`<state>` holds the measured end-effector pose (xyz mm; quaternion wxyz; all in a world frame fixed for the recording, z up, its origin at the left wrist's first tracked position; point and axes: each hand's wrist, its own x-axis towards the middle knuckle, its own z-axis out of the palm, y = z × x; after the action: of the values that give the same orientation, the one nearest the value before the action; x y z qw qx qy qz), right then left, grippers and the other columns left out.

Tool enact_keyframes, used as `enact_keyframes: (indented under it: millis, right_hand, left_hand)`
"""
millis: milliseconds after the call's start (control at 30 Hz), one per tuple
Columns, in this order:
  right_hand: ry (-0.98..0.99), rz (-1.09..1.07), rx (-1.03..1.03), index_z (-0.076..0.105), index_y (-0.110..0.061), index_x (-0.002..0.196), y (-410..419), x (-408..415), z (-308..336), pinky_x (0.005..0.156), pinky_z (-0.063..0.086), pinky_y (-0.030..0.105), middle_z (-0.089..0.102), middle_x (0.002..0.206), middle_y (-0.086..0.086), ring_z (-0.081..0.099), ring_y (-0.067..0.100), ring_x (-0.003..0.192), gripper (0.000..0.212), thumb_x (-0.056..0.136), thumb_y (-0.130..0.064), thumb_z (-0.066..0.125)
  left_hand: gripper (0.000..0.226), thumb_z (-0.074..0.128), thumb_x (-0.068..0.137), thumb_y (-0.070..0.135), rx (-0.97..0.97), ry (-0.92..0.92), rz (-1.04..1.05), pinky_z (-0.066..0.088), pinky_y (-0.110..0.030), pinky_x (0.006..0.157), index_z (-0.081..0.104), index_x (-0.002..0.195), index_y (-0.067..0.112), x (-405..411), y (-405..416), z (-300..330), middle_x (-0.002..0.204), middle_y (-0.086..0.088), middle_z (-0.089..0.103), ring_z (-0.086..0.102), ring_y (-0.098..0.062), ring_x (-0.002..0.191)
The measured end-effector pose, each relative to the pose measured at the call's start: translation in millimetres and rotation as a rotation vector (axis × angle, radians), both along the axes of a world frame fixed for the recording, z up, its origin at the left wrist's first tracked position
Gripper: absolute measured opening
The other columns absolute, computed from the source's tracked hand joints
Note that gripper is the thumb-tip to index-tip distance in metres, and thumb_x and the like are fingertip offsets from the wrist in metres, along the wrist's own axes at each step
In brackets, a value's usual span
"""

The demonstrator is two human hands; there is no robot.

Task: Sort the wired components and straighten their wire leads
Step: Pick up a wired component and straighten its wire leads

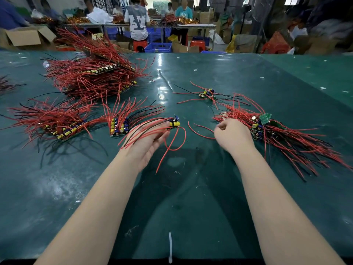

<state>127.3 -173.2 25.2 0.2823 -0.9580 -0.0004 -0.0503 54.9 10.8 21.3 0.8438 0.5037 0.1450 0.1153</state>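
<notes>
My left hand (148, 143) lies palm up over the green table and holds a small wired component (174, 122) with yellow and blue capacitors at its fingertips. Its red and black leads run back across my palm, and one red lead (172, 148) loops down below. My right hand (232, 135) is curled, fingers closed around a thin red wire (200, 131) that trails left; it rests against the unsorted pile (282, 134) of components at the right. A neat small stack (119, 127) stands just left of my left hand.
Two more sorted stacks lie at the left (61, 123) and back left (93, 73). A few loose components (207, 93) sit in the middle far side. A white cable tie (170, 246) lies near the front edge. People work at tables behind.
</notes>
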Motion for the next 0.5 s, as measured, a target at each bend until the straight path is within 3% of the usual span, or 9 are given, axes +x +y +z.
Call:
enact_keyframes:
  millis: [200, 333, 433, 500]
  right_hand:
    - [0.061, -0.12, -0.274, 0.059, -0.006, 0.115, -9, 3, 2, 0.092, 0.04, 0.04, 0.052, 0.129, 0.019, 0.046, 0.036, 0.121, 0.033, 0.09, -0.026, 0.049]
    - [0.073, -0.138, -0.311, 0.059, -0.006, 0.12, -11, 0, 3, 0.098, 0.037, 0.042, 0.048, 0.134, 0.021, 0.041, 0.038, 0.125, 0.038, 0.09, -0.026, 0.051]
    - [-0.09, -0.005, -0.064, 0.069, -0.013, 0.11, 1, -4, 7, 0.091, 0.043, 0.035, 0.063, 0.118, 0.015, 0.054, 0.033, 0.112, 0.03, 0.091, -0.029, 0.052]
    - [0.007, 0.196, 0.395, 0.072, -0.014, 0.097, 14, -11, 12, 0.084, 0.049, 0.032, 0.07, 0.103, 0.01, 0.063, 0.023, 0.095, 0.026, 0.095, -0.033, 0.054]
  left_hand:
    - [0.011, 0.066, 0.083, -0.004, 0.002, 0.029, -0.005, 0.056, -0.015, 0.062, 0.066, 0.082, 0.007, 1, 2, -1, 0.066, 0.002, 0.071, 0.066, -0.004, 0.058]
    - [0.01, 0.066, 0.082, -0.004, -0.01, 0.032, -0.041, 0.056, -0.015, 0.059, 0.066, 0.079, 0.006, 1, 2, -2, 0.066, 0.0, 0.071, 0.066, -0.005, 0.059]
    - [0.011, 0.066, 0.081, -0.005, -0.017, 0.011, -0.072, 0.055, -0.017, 0.059, 0.067, 0.081, 0.005, 1, 1, -3, 0.069, -0.001, 0.071, 0.067, -0.008, 0.062]
    - [0.012, 0.066, 0.081, -0.006, -0.012, 0.001, -0.087, 0.055, -0.017, 0.059, 0.068, 0.08, 0.006, 1, -2, -3, 0.071, -0.003, 0.072, 0.068, -0.009, 0.063]
